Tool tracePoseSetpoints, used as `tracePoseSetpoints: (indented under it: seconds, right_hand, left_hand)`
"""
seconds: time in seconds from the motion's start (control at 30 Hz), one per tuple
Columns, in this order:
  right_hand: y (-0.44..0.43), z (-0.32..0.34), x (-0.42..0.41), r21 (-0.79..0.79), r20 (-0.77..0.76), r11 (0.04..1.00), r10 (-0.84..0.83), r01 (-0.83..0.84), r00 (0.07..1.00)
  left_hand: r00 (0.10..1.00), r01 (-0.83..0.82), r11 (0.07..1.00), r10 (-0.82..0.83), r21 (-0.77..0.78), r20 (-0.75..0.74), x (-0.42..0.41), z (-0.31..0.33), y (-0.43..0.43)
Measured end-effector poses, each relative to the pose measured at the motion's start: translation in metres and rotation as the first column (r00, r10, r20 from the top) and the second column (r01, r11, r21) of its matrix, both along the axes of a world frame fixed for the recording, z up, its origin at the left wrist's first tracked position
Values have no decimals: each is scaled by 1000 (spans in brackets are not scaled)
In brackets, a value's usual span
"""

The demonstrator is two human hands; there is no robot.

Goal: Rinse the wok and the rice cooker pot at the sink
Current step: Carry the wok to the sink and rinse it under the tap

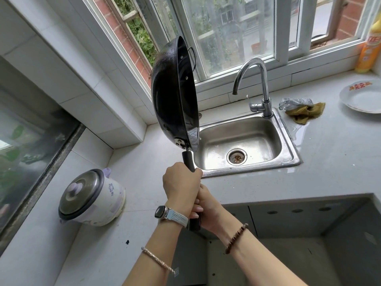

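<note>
Wok (175, 96) in hands (181, 186); btl label (371, 46) blurred.

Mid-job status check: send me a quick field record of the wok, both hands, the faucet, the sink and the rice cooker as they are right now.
wok: held up on edge, nearly vertical, over the sink's left rim
left hand: grips the wok handle, nearer the pan
right hand: grips the handle's end, below the left hand
faucet: no stream visible
sink: steel basin, drain strainer in view
rice cooker: on counter left of sink, lid on, inner pot hidden
cloth: on counter right of faucet base
</note>
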State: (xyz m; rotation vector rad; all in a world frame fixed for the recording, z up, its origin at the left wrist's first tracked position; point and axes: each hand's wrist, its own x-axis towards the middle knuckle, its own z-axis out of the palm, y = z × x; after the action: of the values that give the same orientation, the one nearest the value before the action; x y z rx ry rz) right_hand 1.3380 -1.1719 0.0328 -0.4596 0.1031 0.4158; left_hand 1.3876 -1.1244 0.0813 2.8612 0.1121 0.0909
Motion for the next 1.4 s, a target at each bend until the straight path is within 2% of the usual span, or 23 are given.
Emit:
tracePoseSetpoints:
  seconds: [0.5, 1.0, 1.4]
  right_hand:
    - [2, 2, 8, 0, -10, 1000, 6, -6, 1000]
    - [3, 2, 16, 36, -5, 999, 29, -29, 1000]
    - [0, -2, 19, -5, 25, 1000, 20, -20, 999]
  left_hand:
    - [1000, -10, 1000, 10, -3, 1, 6, 2, 2]
    - [1000, -11, 998, 10, 56, 24, 11, 9, -2]
    - [1000, -5, 1000, 5, 6, -1, 16, 4, -2]
